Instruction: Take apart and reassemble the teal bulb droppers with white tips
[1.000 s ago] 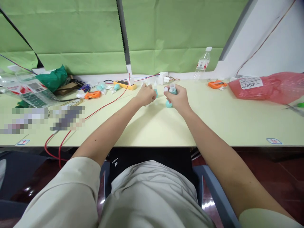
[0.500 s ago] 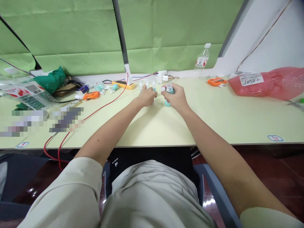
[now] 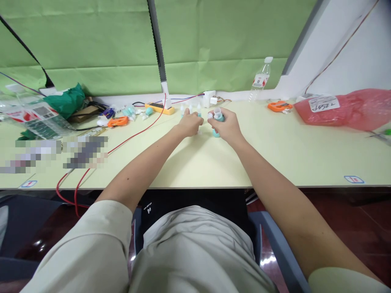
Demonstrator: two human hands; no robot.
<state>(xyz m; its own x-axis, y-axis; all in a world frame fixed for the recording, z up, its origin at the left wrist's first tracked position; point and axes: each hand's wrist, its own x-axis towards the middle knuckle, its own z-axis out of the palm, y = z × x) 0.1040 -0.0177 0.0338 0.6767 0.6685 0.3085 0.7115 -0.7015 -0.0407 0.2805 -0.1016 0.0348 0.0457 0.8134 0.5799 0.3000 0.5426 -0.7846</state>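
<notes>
My right hand (image 3: 227, 124) is closed around a small teal-and-white plastic piece (image 3: 218, 115), with a white, ring-like open end facing up. A round teal part (image 3: 215, 133) shows just below these fingers; whether it touches them I cannot tell. To the left, a short gap away, my left hand (image 3: 191, 123) has its fingers curled downward, with the back of the hand toward me. A small whitish tip (image 3: 199, 132) peeks out beneath it, and its grip is mostly hidden. Behind the left hand stand several small pieces with white pointed tips (image 3: 199, 109) and teal bases.
A yellow multimeter-like device (image 3: 159, 108), teal-and-white pieces (image 3: 149, 111) and an orange tool (image 3: 117, 121) lie left. A red wire (image 3: 137, 133) crosses the table (image 3: 195, 171). Rightward are a clear bottle (image 3: 260, 80), another orange tool (image 3: 279, 106) and a red plastic bag (image 3: 351, 110).
Both hands stay in nearly the same place, with only slight finger movement. The view has shifted a little.
</notes>
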